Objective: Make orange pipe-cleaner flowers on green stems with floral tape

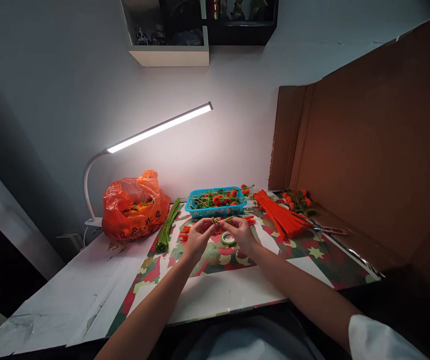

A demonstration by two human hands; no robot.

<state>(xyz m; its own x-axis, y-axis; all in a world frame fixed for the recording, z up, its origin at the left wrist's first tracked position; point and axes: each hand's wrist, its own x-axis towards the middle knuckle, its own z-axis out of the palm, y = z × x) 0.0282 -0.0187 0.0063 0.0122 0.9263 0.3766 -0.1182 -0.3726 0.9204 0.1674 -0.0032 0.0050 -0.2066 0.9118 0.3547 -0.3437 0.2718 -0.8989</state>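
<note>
Stem point(228, 219), green, pinched in fingertips of left hand point(199, 238) and right hand point(242, 236), tape roll point(228, 244) near, blue basket point(215, 213) of orange flowers point(217, 200) behind, lit lamp point(160, 128) above

Blue bskt point(215, 212), red/green/cream patterned tbl cover point(316, 253), orange plastic bag point(134, 220).

The single camera sat on the person's head, facing forward and slightly down across the patterned camouflage-print tabletop point(215, 257) toward the pale plain wall point(237, 125); the bare forearms entered from the bottom edge, nearer than the blue plastic basket point(215, 212).
</note>
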